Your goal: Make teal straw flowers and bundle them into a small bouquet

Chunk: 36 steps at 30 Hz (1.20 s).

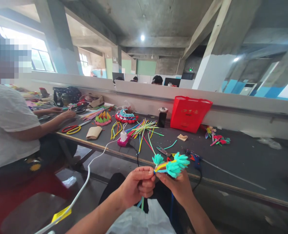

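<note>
A small bunch of pipe-cleaner flowers [174, 168] with fluffy teal heads and yellow and blue stems is held in front of me, over my lap. My left hand [142, 183] is closed, its thumb and fingers pinching the stems where they come together. Green and light blue stem ends [141, 203] hang below this hand. Around the bunch from the right, my right hand [179, 185] is closed on the stems just under the flower heads; its fingers are partly hidden. Just beyond the bunch, scissors [163, 151] lie on the table.
Loose pipe cleaners [144, 128] are spread over the dark table [243, 162]. A glue gun [194, 157] lies right of my hands. A pink power socket [123, 139] with a white cable sits at the edge. Behind stand a red bag [190, 113] and a phone [162, 118]. A co-worker [14, 123] sits left.
</note>
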Each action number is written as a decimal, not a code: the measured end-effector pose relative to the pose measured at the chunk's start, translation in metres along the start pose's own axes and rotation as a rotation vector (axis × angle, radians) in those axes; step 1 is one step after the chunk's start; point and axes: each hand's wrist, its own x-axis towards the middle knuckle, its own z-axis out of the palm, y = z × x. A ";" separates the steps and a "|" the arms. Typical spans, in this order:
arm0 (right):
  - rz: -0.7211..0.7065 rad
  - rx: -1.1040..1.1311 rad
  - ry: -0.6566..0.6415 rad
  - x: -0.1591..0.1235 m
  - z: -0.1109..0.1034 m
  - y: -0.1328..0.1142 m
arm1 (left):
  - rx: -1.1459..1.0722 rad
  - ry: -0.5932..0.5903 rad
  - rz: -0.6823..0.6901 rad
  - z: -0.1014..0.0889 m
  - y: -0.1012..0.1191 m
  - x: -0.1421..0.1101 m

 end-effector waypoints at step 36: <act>0.035 -0.153 -0.206 -0.005 -0.021 -0.023 | 0.423 0.151 0.129 -0.001 0.005 -0.004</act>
